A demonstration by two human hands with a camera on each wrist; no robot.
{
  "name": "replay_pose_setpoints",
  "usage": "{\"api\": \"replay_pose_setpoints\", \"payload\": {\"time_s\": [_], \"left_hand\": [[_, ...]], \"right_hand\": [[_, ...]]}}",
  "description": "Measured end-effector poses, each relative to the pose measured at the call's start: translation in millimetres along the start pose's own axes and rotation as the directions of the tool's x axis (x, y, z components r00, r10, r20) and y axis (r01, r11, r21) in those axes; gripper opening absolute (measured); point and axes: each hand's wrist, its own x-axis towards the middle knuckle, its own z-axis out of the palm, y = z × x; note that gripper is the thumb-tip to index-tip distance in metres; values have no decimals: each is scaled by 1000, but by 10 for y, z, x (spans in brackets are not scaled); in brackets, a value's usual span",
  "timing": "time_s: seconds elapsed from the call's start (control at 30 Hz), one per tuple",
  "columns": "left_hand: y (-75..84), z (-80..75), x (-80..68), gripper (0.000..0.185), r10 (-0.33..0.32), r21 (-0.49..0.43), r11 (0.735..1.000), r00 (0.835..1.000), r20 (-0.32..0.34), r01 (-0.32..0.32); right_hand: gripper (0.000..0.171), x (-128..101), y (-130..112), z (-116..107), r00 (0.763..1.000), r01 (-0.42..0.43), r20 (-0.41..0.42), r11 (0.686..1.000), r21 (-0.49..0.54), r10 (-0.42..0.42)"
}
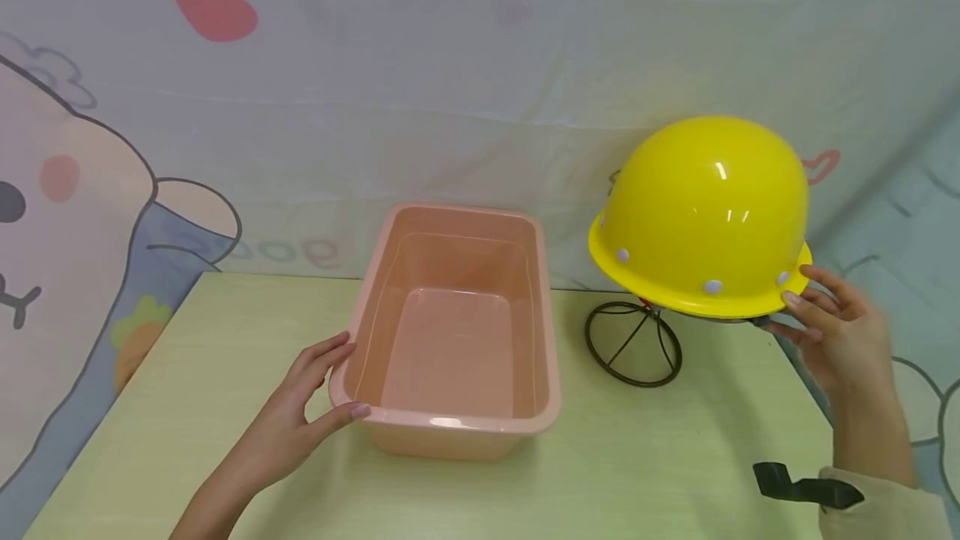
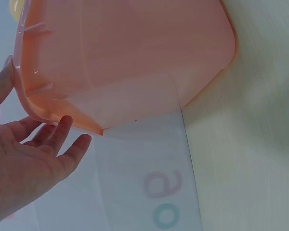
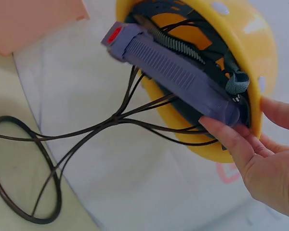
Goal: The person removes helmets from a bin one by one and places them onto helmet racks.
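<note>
A yellow hard hat point(image 1: 705, 215) sits tilted on a dark wire stand point(image 1: 633, 344). My right hand point(image 1: 843, 336) pinches its brim at the right side, thumb on the outside and fingers beneath. In the right wrist view, a grey ratchet headband point(image 3: 178, 79) with a red button shows under the shell, beside the ribbed strap. A pink plastic basin point(image 1: 450, 419) stands on the table to the left of the stand, with nothing inside. My left hand point(image 1: 288, 415) holds its near left corner, thumb on the front rim and fingers along the left rim.
The pale green table point(image 1: 187, 407) ends at the back against a hanging cloth point(image 1: 420, 90) with cartoon prints. More printed cloth hangs at both sides. A dark strap point(image 1: 806, 486) lies over the right sleeve point(image 1: 885, 511).
</note>
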Motion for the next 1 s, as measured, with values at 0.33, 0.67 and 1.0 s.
{"api": "replay_pose_setpoints", "payload": {"time_s": [0.33, 0.67, 1.0], "left_hand": [[-10, 18, 0, 63, 4, -13, 1000, 1000, 0, -4], [8, 22, -7, 63, 4, -18, 1000, 1000, -4, -4], [13, 20, -3, 63, 11, -13, 1000, 1000, -8, -11]], "right_hand": [[31, 2, 147, -127, 998, -65, 26, 962, 264, 60], [34, -27, 243, -119, 999, -36, 30, 945, 324, 28], [37, -21, 394, -139, 994, 34, 89, 938, 345, -69]]}}
